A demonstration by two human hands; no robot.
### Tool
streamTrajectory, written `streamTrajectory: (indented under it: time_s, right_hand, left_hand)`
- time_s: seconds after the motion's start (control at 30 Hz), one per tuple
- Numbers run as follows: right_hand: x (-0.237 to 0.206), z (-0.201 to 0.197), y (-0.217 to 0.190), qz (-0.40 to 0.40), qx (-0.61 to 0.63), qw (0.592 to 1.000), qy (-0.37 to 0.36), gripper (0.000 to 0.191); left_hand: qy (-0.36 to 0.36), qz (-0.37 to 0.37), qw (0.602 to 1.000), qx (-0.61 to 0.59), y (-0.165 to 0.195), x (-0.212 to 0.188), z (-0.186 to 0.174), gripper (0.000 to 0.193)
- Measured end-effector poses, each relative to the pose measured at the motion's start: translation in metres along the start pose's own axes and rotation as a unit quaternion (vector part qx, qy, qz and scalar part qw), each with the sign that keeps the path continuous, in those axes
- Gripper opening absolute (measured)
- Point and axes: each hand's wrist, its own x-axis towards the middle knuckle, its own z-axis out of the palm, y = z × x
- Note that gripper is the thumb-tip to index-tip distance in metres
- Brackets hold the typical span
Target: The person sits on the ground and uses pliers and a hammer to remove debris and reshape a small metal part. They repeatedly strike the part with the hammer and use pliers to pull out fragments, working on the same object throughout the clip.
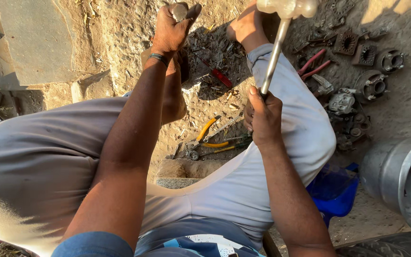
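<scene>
My left hand [171, 29] reaches forward over the dusty ground and grips a small round metal piece [179, 11] between thumb and fingers. A dark band sits on that wrist. My right hand [261, 116] is closed around the thin metal handle of a hammer [274, 52], held upright, its pale head [288, 6] at the top edge of the view. I sit with knees apart in grey trousers [291, 114], one bare foot [246, 26] stretched forward.
Yellow-handled pliers [206, 135] and other small tools lie on the ground between my legs. Red-handled pliers [313, 64] and several rusty metal parts [357, 52] lie at right. A metal cylinder [400, 176] and a blue container [334, 190] stand lower right. A stone slab [34, 38] is upper left.
</scene>
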Motion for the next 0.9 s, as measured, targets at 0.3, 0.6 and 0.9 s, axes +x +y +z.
streamTrajectory:
  time_s: [0.3, 0.6, 0.9]
  right_hand:
    - [-0.007, -0.006, -0.019, -0.117, 0.029, 0.993, -0.006, 0.037]
    - [-0.017, 0.040, -0.202, -0.469, -0.109, 0.876, -0.039, 0.042]
    - [0.020, 0.027, 0.036, -0.010, -0.422, 0.904, -0.064, 0.049]
  left_hand:
    - [-0.052, 0.017, 0.997, 0.055, -0.007, -0.010, 0.010, 0.026]
    - [-0.050, -0.069, 0.993, 0.081, -0.007, -0.001, 0.012, 0.010]
    - [-0.058, -0.034, 0.998, 0.023, -0.012, -0.006, 0.010, 0.016]
